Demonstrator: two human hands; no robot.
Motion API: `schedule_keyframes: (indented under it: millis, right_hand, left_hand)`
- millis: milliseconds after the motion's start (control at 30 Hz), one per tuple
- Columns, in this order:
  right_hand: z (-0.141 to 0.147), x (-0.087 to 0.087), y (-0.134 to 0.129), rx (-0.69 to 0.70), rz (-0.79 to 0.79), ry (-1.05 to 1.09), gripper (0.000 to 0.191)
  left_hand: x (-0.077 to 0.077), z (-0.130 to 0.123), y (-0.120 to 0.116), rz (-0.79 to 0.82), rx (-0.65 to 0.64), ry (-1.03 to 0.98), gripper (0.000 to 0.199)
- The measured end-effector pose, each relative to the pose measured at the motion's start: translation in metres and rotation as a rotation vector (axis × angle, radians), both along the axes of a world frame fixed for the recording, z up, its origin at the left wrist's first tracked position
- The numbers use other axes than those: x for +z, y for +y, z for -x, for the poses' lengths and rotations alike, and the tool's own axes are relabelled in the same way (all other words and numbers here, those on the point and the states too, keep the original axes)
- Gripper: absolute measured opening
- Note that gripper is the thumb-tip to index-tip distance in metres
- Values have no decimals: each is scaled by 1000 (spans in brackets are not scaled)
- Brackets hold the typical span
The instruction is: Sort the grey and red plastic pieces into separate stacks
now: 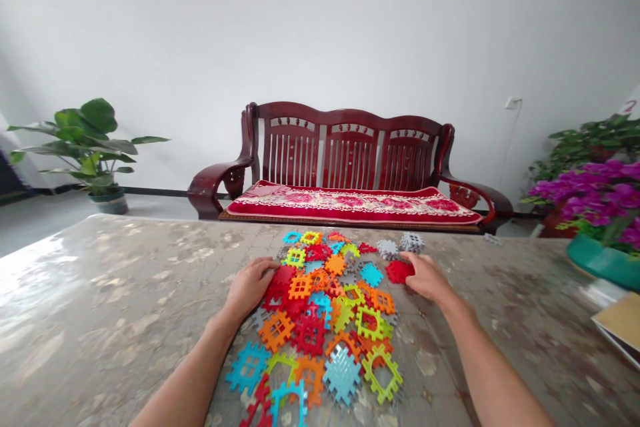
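A pile of plastic interlocking building tiles (300, 287) in red, orange, blue, green and grey lies on the table in front of me. My left hand (253, 285) is at the pile's left edge, fingers bent and close together against a red building tile (284, 276); its thumb is hidden. At the right side, my right hand (429, 276) has its thumb and forefinger around another red building tile (399, 271), low over the table. Just beyond that hand sit a stack of grey tiles (412, 241) and a second grey stack (387, 249).
The table (150, 293) has a patterned, glossy cover. On the right stand a teal flower pot (607, 261) with purple flowers and a brown box (620, 320). Past the table is a wooden bench (350, 153) with a red cushion. A potted plant (100, 147) stands at left.
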State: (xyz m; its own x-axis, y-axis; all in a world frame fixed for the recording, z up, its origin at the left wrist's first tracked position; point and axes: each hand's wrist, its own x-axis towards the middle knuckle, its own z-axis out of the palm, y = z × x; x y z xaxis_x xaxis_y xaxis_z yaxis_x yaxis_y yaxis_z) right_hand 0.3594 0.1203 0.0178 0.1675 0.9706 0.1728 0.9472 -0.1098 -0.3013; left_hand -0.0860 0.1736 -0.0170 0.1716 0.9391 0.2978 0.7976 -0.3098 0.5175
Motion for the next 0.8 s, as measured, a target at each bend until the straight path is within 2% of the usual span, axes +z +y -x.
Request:
schedule_keyframes:
  millis: [200,367,533,800]
  right_hand:
    - [2,6,2,4,80,-25,66]
    - [-2,5,1,48,41,-50,66]
    - [-1,9,-2,100,-3,-26,57]
    - [12,10,-5,113,-1,-3,63]
  left_hand:
    - [0,0,0,-8,-5,-9,32]
    - [1,-1,-1,-7,6,-16,32]
    - [0,-1,-1,-20,4,-22,32]
    - [1,0,0,-18,-14,-12,33]
